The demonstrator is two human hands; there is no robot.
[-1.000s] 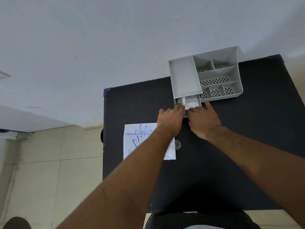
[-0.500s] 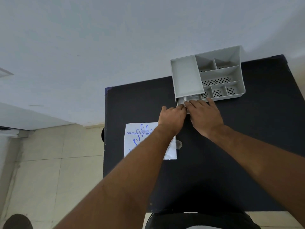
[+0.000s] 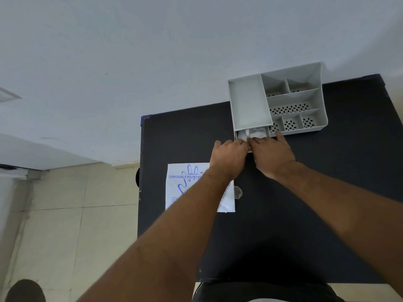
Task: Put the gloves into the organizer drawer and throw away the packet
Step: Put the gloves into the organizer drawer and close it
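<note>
Head view shows both hands at the front of the grey organizer (image 3: pixel 248 101), which stands at the far edge of the black table (image 3: pixel 327 192). Its drawer (image 3: pixel 237 136) sticks out only a little at the organizer's near left corner. The gloves (image 3: pixel 255 132) lie bunched inside it as a pale, crinkled wad.

The left hand (image 3: pixel 229 158) and right hand (image 3: pixel 272 158) touch side by side. Their fingers lie fairly straight, tips at the drawer front and the wad's edge, and the right forefinger is spread toward the organizer's front wall. Neither hand seems to pinch anything, though the fingertips are partly hidden.

The gloves look like thin film: almost weightless, limp and slippery. They are likely to puff up and snag in the gap, so flat fingers pressing down suit them better than a grip.

The packet (image 3: pixel 187 186) lies flat on the table under the left forearm, with 1 clear scrap (image 3: pixel 238 191) just beside its right edge. It should be light and floppy, and a free corner looks like the easiest place to pinch it.
</note>
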